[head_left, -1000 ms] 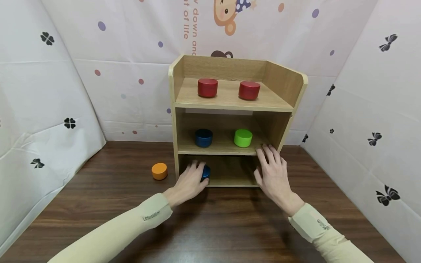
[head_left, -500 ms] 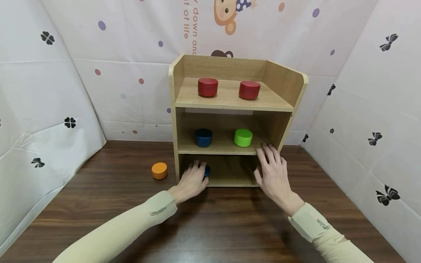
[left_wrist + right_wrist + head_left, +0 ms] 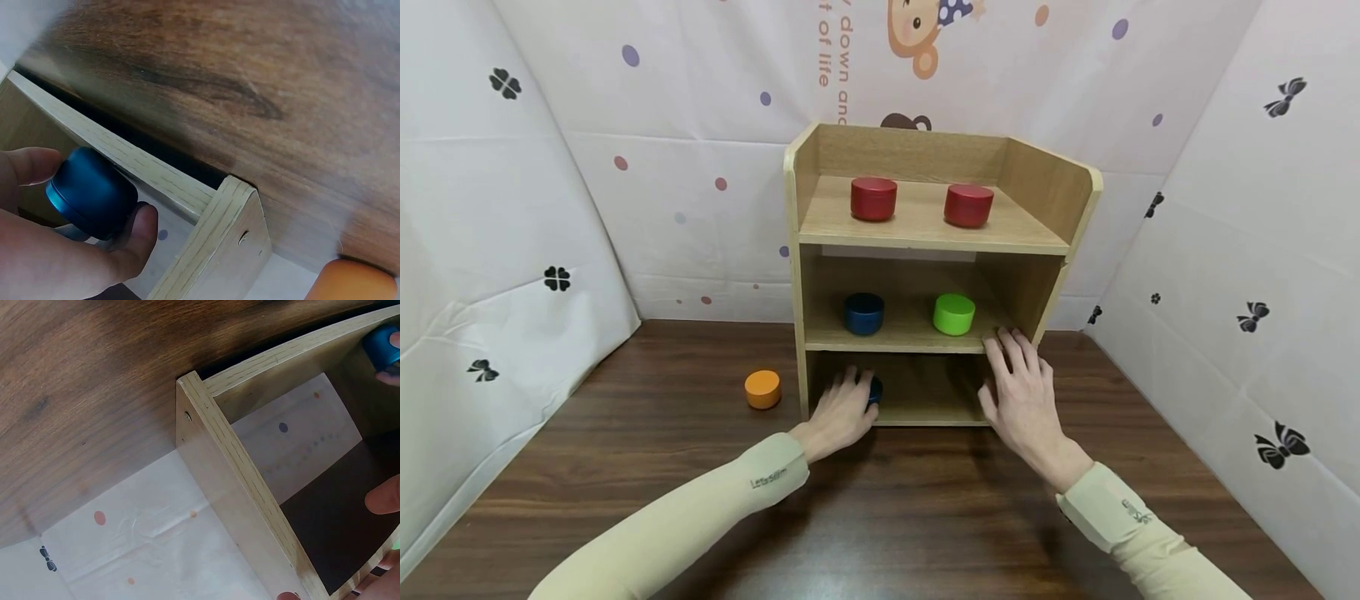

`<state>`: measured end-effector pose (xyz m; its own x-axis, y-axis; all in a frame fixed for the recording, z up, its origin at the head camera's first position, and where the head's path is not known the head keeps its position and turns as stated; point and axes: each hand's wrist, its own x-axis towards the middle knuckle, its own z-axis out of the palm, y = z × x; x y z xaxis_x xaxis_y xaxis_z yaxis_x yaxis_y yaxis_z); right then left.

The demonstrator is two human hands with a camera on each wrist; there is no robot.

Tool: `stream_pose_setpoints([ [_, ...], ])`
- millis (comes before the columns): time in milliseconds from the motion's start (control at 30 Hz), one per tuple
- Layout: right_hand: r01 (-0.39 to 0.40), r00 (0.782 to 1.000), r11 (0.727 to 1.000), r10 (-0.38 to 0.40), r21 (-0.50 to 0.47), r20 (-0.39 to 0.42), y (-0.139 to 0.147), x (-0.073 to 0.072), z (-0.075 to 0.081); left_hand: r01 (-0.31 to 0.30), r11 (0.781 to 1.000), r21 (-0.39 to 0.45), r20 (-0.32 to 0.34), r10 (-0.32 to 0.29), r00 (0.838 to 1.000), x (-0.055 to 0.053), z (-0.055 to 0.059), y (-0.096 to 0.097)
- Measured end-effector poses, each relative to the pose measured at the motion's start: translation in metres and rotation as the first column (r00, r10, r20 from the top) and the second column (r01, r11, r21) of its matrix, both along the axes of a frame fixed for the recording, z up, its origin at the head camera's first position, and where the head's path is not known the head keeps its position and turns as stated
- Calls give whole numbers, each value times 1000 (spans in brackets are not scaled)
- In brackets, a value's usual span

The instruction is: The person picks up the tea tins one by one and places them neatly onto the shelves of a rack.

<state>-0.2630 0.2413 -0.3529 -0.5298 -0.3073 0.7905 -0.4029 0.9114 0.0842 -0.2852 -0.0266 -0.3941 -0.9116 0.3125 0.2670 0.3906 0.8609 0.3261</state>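
Note:
My left hand [image 3: 842, 412] reaches into the bottom compartment of a small wooden shelf [image 3: 934, 245] at its left end. Between thumb and fingers it holds a dark blue round tin [image 3: 94, 194], partly hidden by the hand in the head view. The left wrist view shows the tin tilted, close to the bottom board's front edge. My right hand [image 3: 1022, 400] rests its fingers over the front edge of the middle board at the right, its thumb [image 3: 384, 497] lower, before the bottom compartment.
Another blue tin [image 3: 864, 315] and a green tin [image 3: 954, 315] stand on the middle board. Two red tins [image 3: 873, 200] are on the top board. An orange tin [image 3: 763, 390] stands on the brown table [image 3: 925, 517], left of the shelf. Printed cloth [image 3: 700, 225] hangs behind.
My left hand has shifted slightly to the right with the blue tin, and its forearm has moved right too. The right hand and the other tins stay where they were.

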Motion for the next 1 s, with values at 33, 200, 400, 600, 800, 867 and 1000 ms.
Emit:
stream_pose_setpoints([
  [33,0,1000,1000,0,0,0,0,0,0,-1,1000,0,4,1,1000,0,0,0],
  [200,-2,1000,1000,2,-7,2,0,0,0,1,1000,2,2,-1,1000,0,1,0],
  [400,-2,1000,1000,2,-10,3,0,0,1,-1,1000,2,-20,1,1000,3,0,1],
  [600,-2,1000,1000,2,-9,2,0,0,0,46,997,-59,-194,-56,979,18,1,4],
  [800,-3,1000,1000,3,-5,1,0,0,-1,125,990,-61,-329,-138,934,47,3,3],
  [867,-1,1000,1000,1,-4,3,0,0,-2,129,990,-59,-350,-142,926,56,4,-1],
  [1000,0,1000,1000,0,-2,10,0,1,-1,135,990,-30,-369,-137,919,70,8,-13],
])
